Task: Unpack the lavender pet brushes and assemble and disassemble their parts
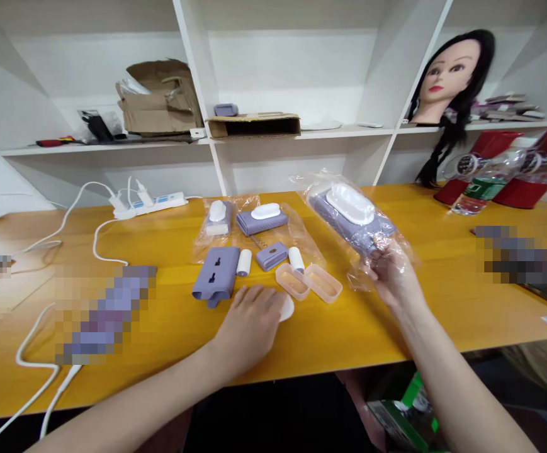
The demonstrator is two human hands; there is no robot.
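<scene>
My right hand (pixel 393 272) is raised above the yellow table (pixel 443 296) and grips a clear plastic bag (pixel 349 217) holding a purple device with a white top. My left hand (pixel 249 324) lies palm down on the table, its fingers over a small white round piece (pixel 286 308). Just beyond it sit a purple housing (pixel 215 274), two white rollers (pixel 243 262) (pixel 296 259), a small purple part (pixel 272 255) and two pale pink trays (pixel 309 282). Two more bagged purple-and-white units (pixel 261 220) (pixel 216 218) lie farther back.
A white power strip (pixel 153 202) with cables trails over the table's left side. A water bottle (pixel 483 182) and red boxes (pixel 518 189) stand at the right. White shelves behind hold cardboard boxes (pixel 160 97) and a mannequin head (pixel 452 69). Blurred patches cover some spots.
</scene>
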